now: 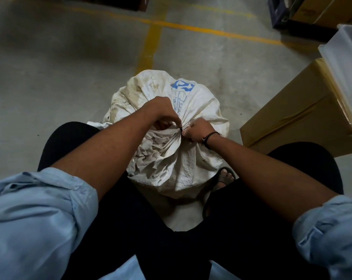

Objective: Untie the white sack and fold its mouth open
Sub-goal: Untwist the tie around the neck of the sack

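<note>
Both hands meet at the gathered neck of the white sack (193, 110), where a dark tie (180, 129) cinches the cloth. Left hand (163, 112) arches over the bunched mouth from above, fingers curled down onto the folds just beside the knot, apparently pinning the neck so it cannot twist. Right hand (197, 132), with a dark cord on its wrist, is pinched closed at the tie itself; this is judged to be the picking hand, working the knot loose. Whether the knot has begun to give cannot be told. Ruffled sack mouth (152, 152) spills toward the person, still closed off by the tie, so folding open has not begun. Sack stands upright on the concrete floor (49, 87) between the person's knees, held steady there, with a sandalled foot (223, 178) touching its right side. Cardboard box (292, 110) sits near, to the right.
</note>
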{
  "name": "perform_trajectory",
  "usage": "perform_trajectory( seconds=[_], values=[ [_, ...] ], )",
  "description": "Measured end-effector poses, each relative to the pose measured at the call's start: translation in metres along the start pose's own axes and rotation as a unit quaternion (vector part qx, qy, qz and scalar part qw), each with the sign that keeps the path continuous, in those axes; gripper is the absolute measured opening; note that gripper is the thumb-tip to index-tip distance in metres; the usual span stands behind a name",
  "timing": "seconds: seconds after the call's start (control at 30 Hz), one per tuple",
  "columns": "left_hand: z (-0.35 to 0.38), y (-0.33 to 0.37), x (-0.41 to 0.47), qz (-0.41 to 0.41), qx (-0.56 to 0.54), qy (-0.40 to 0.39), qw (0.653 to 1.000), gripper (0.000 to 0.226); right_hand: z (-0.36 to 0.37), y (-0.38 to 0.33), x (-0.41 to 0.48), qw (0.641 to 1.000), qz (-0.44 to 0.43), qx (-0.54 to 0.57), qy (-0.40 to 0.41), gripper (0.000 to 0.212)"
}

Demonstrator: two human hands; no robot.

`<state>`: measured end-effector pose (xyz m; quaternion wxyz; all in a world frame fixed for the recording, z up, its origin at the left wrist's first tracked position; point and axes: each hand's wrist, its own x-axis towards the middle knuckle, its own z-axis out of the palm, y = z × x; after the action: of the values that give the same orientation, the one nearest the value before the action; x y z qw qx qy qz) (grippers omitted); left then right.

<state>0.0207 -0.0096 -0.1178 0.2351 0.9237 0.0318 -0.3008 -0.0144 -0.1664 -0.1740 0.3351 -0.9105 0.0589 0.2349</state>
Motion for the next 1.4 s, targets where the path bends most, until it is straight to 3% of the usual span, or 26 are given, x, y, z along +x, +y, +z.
perform_trajectory(
  seconds=[0.43, 0.57, 0.67, 0.73, 0.97, 1.2, 1.4],
  values=[
    [-0.003, 0.008, 0.006, 0.01, 0.017, -0.004, 1.0, 0.03, -0.008, 0.0, 0.003, 1.0, -0.004, 0.008, -0.016, 0.021],
    [-0.006, -0.001, 0.014, -0.023, -0.056, -0.064, 0.996, 0.027, -0.019, -0.005, 0.003, 0.996, 0.027, 0.066, -0.061, 0.015],
    [-0.006, -0.007, 0.017, -0.035, -0.079, -0.077, 0.993, 0.027, -0.027, -0.007, 0.002, 0.987, 0.041, 0.148, -0.049, 0.023],
    [-0.006, -0.009, 0.018, -0.036, -0.086, -0.075, 0.993, 0.028, -0.028, -0.008, -0.002, 0.986, 0.01, 0.159, -0.053, 0.012],
    [-0.006, -0.01, 0.017, -0.032, -0.094, -0.063, 0.993, 0.026, -0.009, 0.001, -0.003, 0.984, -0.046, 0.171, -0.022, 0.014],
    [-0.006, -0.009, 0.017, -0.018, -0.079, -0.055, 0.995, 0.026, 0.013, 0.011, -0.012, 0.97, -0.099, 0.208, 0.074, 0.016],
    [-0.006, -0.01, 0.015, -0.009, -0.06, -0.046, 0.997, 0.025, 0.011, 0.007, -0.019, 0.963, -0.063, 0.259, 0.047, 0.022]
  ],
)
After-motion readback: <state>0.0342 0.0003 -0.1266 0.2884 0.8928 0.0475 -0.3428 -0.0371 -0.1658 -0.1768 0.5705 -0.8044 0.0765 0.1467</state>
